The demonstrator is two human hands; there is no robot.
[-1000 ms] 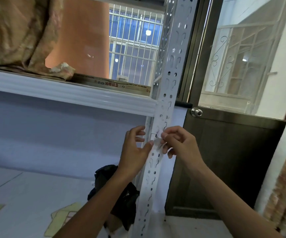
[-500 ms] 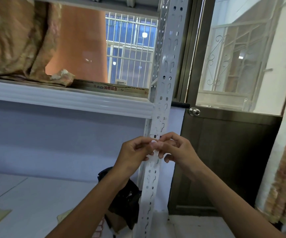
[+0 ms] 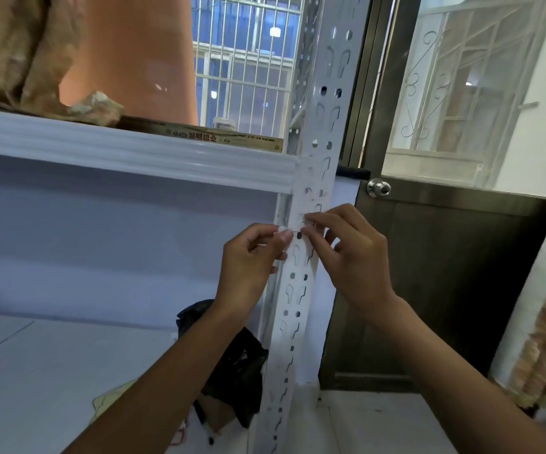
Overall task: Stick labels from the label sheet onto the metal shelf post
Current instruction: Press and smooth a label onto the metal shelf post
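Label (image 3: 293, 228) mostly hidden behind fingertips (image 3: 284, 236)

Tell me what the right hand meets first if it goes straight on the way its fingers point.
The metal shelf post: the right hand points its fingers left at the post's face, seemingly touching, pinching a small label with the left hand. Depth is unclear.

The only print stands on the long side of a flat brown box (image 3: 248, 141) lying on the shelf (image 3: 127, 155), just left of the metal shelf post (image 3: 325, 134). Four dark Chinese characters run along it. The last two look like 铝业, and the first two are too blurred to be sure of. Small round logos sit left of the characters. Fainter print nearer the post cannot be read.
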